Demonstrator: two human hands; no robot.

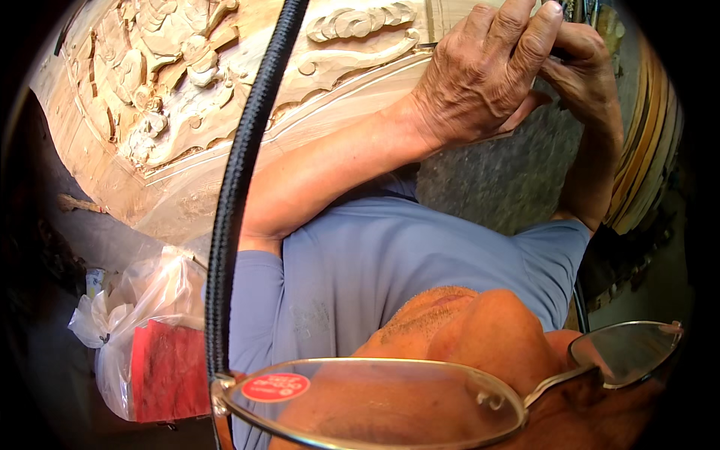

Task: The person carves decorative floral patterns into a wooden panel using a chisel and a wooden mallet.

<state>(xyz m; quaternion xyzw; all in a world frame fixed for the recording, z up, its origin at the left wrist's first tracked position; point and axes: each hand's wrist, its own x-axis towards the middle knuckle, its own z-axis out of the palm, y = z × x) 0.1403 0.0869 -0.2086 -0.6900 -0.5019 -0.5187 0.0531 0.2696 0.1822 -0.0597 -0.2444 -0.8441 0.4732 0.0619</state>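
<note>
My left hand (476, 82) reaches across to the upper right, its fingers bent and pressed together near the tips. Right against it, my right hand (589, 71) is curled, partly covered by the left one. Whatever sits between the fingers is hidden. To the left of both hands lies a pale carved wooden panel (315, 94), with scrolls and raised figures cut in relief. A small dark tip (427, 46) shows beside my left hand, over the panel's edge; its kind is too small to tell.
Several slim tool ends (589, 10) stand behind my right hand. A stack of curved wooden strips (637, 142) lies at the right. At lower left is a knotted clear plastic bag (112, 330) with a red packet (171, 371). A black braided cord (244, 172) crosses the view.
</note>
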